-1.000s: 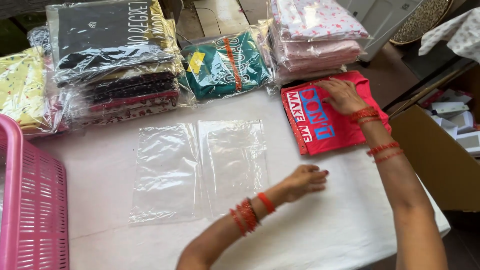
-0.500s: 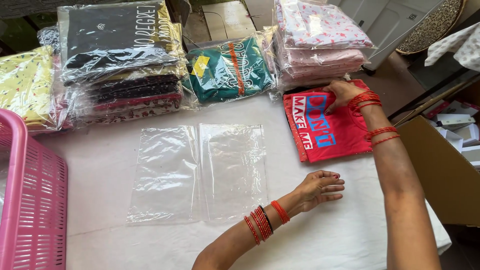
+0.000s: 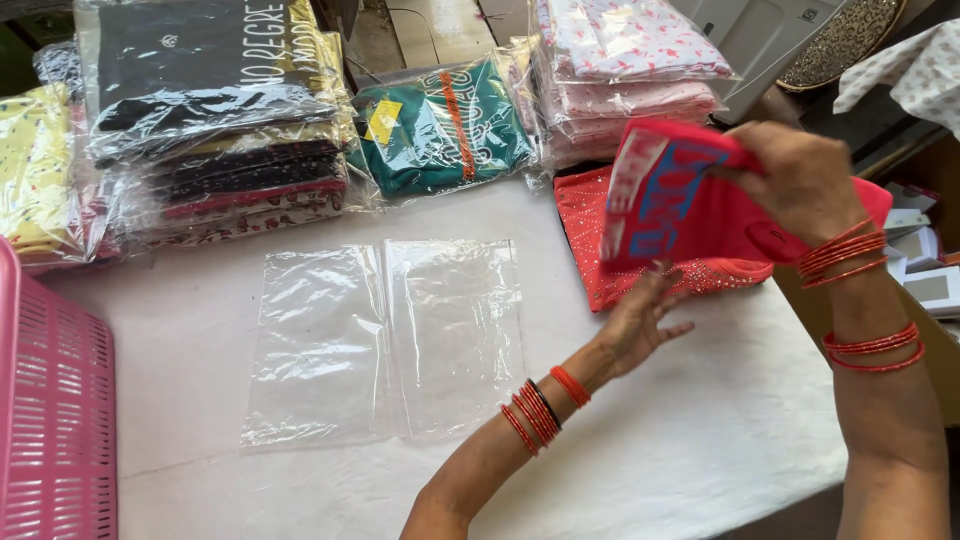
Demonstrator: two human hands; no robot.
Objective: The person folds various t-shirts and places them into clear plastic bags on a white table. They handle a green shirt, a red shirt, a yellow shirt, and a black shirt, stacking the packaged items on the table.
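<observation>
The folded red cotton T-shirt with blue and white lettering (image 3: 680, 205) is lifted off the table in the upper right of the frame, its long axis running roughly left to right and tilted, printed face toward me. My right hand (image 3: 800, 180) is closed over its upper right edge and carries it. My left hand (image 3: 640, 320) sits just below its lower edge, fingers spread and loose, holding nothing, fingertips at or close to the cloth; I cannot tell which. Under it lies a red speckled garment (image 3: 600, 240). Left of my left hand, near the middle, two clear flat plastic bags (image 3: 390, 340) lie side by side on the white table (image 3: 700, 450).
</observation>
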